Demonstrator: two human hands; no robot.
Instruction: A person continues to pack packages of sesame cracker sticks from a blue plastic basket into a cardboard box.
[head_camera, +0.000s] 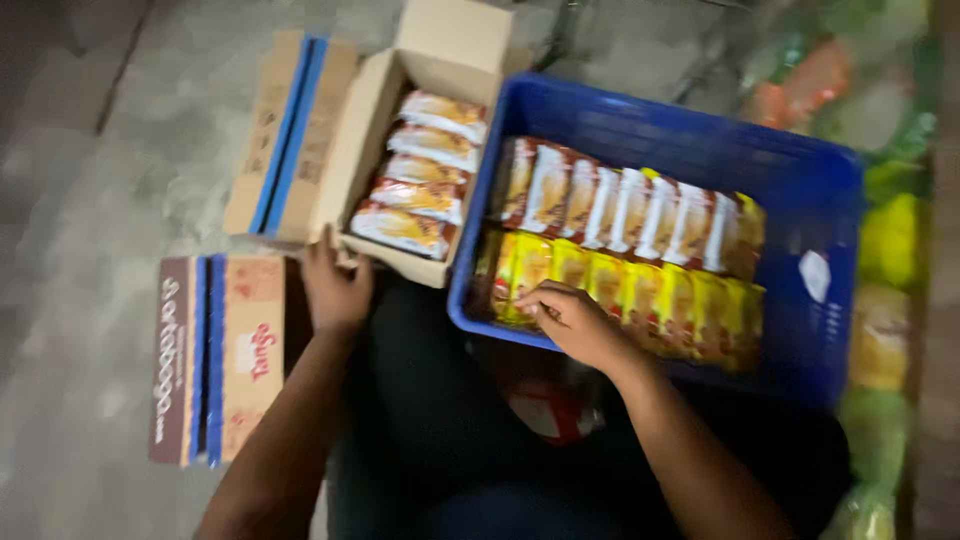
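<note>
You are packing: your right hand (578, 322) is pinching the near yellow packets (620, 298) in the blue crate (800, 180), your left hand (335, 290), grip flat and empty, is steadying the open carton (365, 130) beyond, probably your next reach.

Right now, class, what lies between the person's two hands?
In the head view, the near corner of the open cardboard box and the blue crate's rim lie between the left hand and the right hand, above the person's dark lap.
</note>
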